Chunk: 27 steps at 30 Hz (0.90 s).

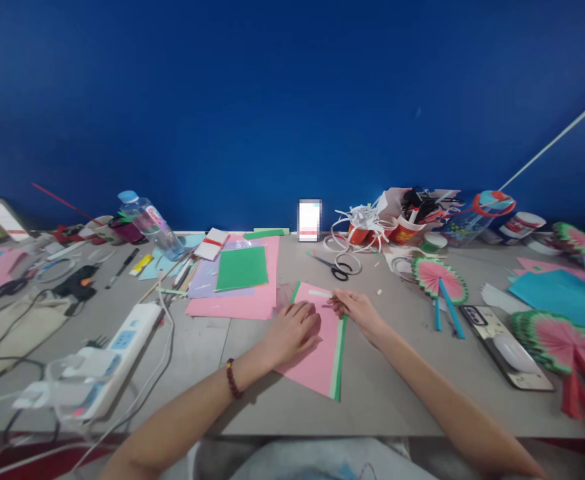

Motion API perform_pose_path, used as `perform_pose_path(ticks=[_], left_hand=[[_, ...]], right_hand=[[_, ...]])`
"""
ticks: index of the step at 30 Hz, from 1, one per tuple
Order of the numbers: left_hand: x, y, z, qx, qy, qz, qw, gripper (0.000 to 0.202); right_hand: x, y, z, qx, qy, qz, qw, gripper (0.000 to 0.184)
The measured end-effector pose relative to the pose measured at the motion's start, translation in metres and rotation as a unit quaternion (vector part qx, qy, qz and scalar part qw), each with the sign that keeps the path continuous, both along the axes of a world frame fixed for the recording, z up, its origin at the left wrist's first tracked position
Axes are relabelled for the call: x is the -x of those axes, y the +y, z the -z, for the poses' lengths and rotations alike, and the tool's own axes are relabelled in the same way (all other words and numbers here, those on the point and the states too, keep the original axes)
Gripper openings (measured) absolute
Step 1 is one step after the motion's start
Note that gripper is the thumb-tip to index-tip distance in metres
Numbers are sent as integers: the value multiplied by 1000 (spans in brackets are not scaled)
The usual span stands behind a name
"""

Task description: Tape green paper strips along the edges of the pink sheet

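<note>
On the desk in front of me lies a pink sheet of paper (317, 347) with green bands along its right edge and upper left corner. My left hand (295, 327) rests flat on its left part, fingers stretched out. At the top of the sheet a narrow white strip (318, 293) runs across the pink. The pinched fingers of my right hand (350, 307) hold the right end of this strip. Just beyond the right hand, black-handled scissors (340, 270) lie beside a roll of white tape (348, 263).
Green paper (242, 268) lies on larger pink sheets (232, 308) to the left. A power strip (125, 353) with cables and a leaning bottle (155, 227) stand farther left. Pink-and-green paper fans (440, 280), a phone (482, 327) and a mouse (515, 353) are on the right.
</note>
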<state>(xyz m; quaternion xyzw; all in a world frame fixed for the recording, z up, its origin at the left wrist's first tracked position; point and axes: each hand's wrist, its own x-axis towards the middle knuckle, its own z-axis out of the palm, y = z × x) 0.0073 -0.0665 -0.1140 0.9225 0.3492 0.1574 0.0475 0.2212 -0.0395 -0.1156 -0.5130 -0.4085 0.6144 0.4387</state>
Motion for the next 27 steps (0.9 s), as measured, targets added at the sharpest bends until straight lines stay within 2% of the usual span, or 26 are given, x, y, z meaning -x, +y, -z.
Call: perform_pose_path(ticks=[3, 6, 8, 10, 12, 15, 17, 18, 20, 22, 24, 25, 27], left_hand=[[-4, -5, 1, 3, 10, -14, 1000, 33], [-6, -9, -4, 14, 16, -26, 999, 32], [-7, -11, -7, 45, -14, -31, 998, 30], [-7, -10, -11, 123, -104, -41, 986, 28], [-6, -8, -13, 233, -237, -58, 942, 31], [-5, -3, -18, 364, -401, -69, 838, 41], [-4, -1, -21, 409, -463, -83, 782, 44], [-4, 0, -22, 424, -481, -96, 761, 44], [-3, 2, -22, 442, -498, -129, 735, 41], [-3, 3, -20, 449, -501, -147, 725, 38], [-4, 4, -18, 451, -505, -154, 719, 37], [-4, 4, -16, 451, -508, -159, 716, 36], [-5, 5, -15, 454, -514, -168, 708, 36]], right_hand=[[4, -4, -6, 8, 39, 3, 999, 45], [7, -7, -7, -15, 33, -10, 999, 42], [8, -9, -5, -66, -24, -7, 998, 37], [10, -12, -4, -174, -128, 11, 976, 26], [10, -18, -3, -323, -237, 23, 916, 16], [8, -26, -6, -512, -335, 2, 791, 19], [5, -31, -10, -571, -383, -21, 726, 21], [3, -33, -11, -584, -405, -34, 702, 23], [0, -35, -14, -593, -434, -60, 676, 26], [1, -36, -15, -593, -437, -74, 672, 27], [5, -36, -13, -587, -417, -58, 692, 28], [8, -37, -12, -575, -399, -39, 714, 27], [14, -37, -10, -521, -349, 2, 779, 26]])
